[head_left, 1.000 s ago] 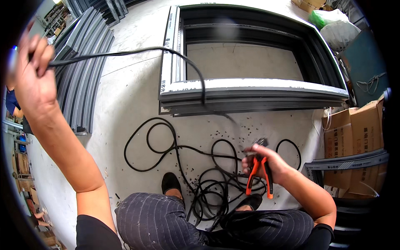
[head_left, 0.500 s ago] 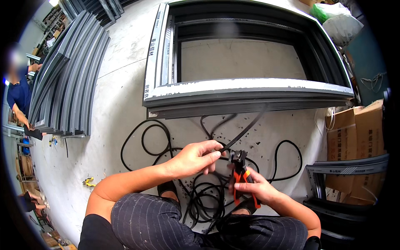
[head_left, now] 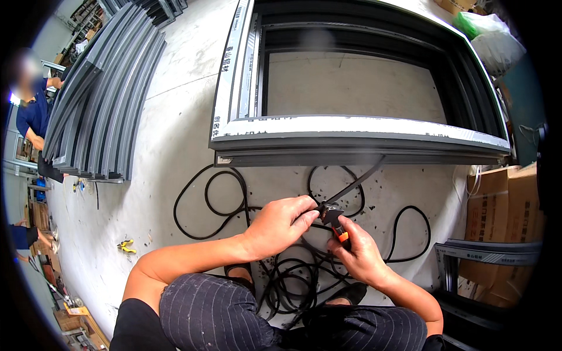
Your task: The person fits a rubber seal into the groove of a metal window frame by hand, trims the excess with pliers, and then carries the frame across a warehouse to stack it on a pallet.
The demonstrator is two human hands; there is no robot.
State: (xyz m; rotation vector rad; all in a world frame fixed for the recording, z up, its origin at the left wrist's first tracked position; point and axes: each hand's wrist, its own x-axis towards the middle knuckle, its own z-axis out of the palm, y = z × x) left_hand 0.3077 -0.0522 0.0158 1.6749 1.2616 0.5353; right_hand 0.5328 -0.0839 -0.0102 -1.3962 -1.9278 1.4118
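Observation:
With thumb and fingers pinched, my left hand point(head_left: 280, 228) grips a black rubber strip point(head_left: 354, 184) that slants up to the underside of a dark window frame point(head_left: 351, 124). My right hand point(head_left: 364, 251) is wrapped round the handles of cutting pliers point(head_left: 335, 219), black with orange grips. Their jaws are at the strip, right beside my left fingertips; whether the blades have closed through it I cannot tell. Below, loose coils of the same black strip point(head_left: 287, 281) lie on the floor between my feet, among small dark scraps.
Yellow-handled pliers point(head_left: 125, 246) lie on the floor to the left. Grey frames point(head_left: 111, 99) are stacked at the far left, where a co-worker point(head_left: 35, 114) handles one. Cartons point(head_left: 489, 202) and a smaller frame piece point(head_left: 492, 251) stand at the right.
The pliers have come up and turned, bringing their jaws to the strip next to my left fingers. My right hand has closed further round the handles. The view has shifted slightly.

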